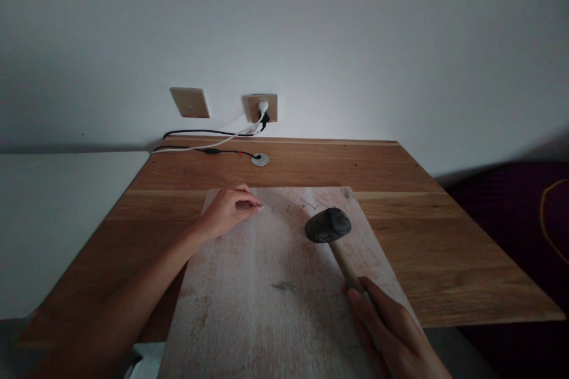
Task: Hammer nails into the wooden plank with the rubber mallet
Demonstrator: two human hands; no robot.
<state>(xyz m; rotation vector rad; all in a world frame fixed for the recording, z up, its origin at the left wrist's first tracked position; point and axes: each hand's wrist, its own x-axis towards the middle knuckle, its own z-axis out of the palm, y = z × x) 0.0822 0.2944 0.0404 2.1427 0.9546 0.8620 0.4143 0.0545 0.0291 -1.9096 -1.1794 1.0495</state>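
A pale worn wooden board (267,302) lies on the brown wooden table (422,237) in front of me. My left hand (229,210) rests on the board's far left part, its fingers pinched on a small nail (260,206) held against the board. A row of small nails (296,208) stands in the board to the right of it. My right hand (391,331) is closed round the wooden handle of a hammer (331,231). The dark hammer head hovers over the board's right side, right of the nails.
Two wall plates (190,102) sit on the white wall behind the table, one with plugs in it (263,108). White and black cables (204,145) run over the table's far left edge to a round metal disc (259,159). A dark floor lies to the right.
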